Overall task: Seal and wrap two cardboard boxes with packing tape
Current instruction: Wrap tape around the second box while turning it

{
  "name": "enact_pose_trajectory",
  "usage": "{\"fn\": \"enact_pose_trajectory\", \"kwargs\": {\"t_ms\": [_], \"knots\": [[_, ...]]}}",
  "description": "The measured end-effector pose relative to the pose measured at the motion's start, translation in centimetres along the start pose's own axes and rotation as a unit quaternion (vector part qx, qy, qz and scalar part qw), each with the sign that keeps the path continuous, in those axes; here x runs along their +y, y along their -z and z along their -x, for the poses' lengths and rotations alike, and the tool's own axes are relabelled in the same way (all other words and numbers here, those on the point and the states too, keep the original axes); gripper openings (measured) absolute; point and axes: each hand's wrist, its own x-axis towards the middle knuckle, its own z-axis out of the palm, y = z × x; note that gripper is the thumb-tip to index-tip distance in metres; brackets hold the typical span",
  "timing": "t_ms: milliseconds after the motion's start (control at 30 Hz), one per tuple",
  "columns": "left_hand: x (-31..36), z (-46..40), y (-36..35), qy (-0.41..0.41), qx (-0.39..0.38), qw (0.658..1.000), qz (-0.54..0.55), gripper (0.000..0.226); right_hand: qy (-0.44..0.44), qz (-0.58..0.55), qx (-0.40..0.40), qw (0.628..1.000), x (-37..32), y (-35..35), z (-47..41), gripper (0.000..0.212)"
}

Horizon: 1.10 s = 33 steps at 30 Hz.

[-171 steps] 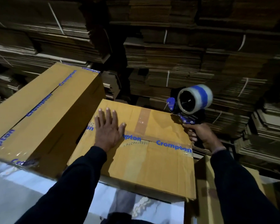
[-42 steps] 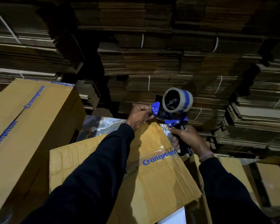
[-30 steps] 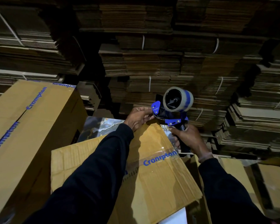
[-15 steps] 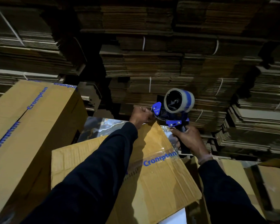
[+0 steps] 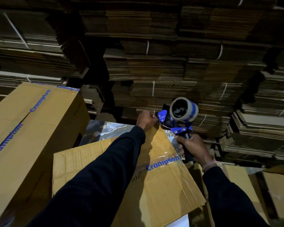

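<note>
Right hand grips the black handle of the blue tape dispenser, fingers wrapped firmly round it, and holds the tool at the far right corner of the nearer cardboard box. On the dispenser sits a roll of clear tape with a blue band along one edge, its hollow core turned toward the camera. Left hand is curled into a loose fist just beside the dispenser's front plate, at the far edge of the same box, fingertips pinched together (whether they nip the free end of the tape cannot be told, it is too small and dim). Both arms wear dark sleeves. A strip of clear tape printed "Crompton" in blue runs across the top of this box, whose surface is creased. To the left stands a second, larger box, tilted, with blue "Crompton" tape along its top seam and far edge. Between the two boxes shows a glossy marbled surface. Behind everything rise stacks of flattened cardboard tied with white straps
</note>
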Motion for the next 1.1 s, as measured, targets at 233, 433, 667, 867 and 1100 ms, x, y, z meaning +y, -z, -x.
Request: {"fn": "enact_pose_trajectory", "kwargs": {"t_ms": [233,433,667,867,1100], "knots": [[-0.7,-0.5,-0.4,0.024,-0.01,1.0,-0.009,0.019,-0.007,-0.006,-0.015,1.0,0.5,0.1,0.2,0.026],[-0.4,-0.5,-0.1,0.039,-0.028,0.998,-0.037,0.009,0.007,-0.003,-0.012,1.0,0.4,-0.3,0.8,0.021],[-1.6,0.0,0.4,-0.027,0.011,0.998,-0.049,0.036,-0.004,-0.013,-0.038,0.999,-0.2,-0.2,1.5,0.018],[-2.5,1.2,0.4,-0.106,-0.006,0.994,0.034,0.023,-0.004,-0.02,-0.03,0.999,-0.4,-0.4,1.7,0.018],[-2.7,1.1,0.9,-0.122,-0.098,0.987,0.025,0.013,0.003,-0.009,-0.023,1.0,-0.2,-0.2,1.4,0.02]]}}
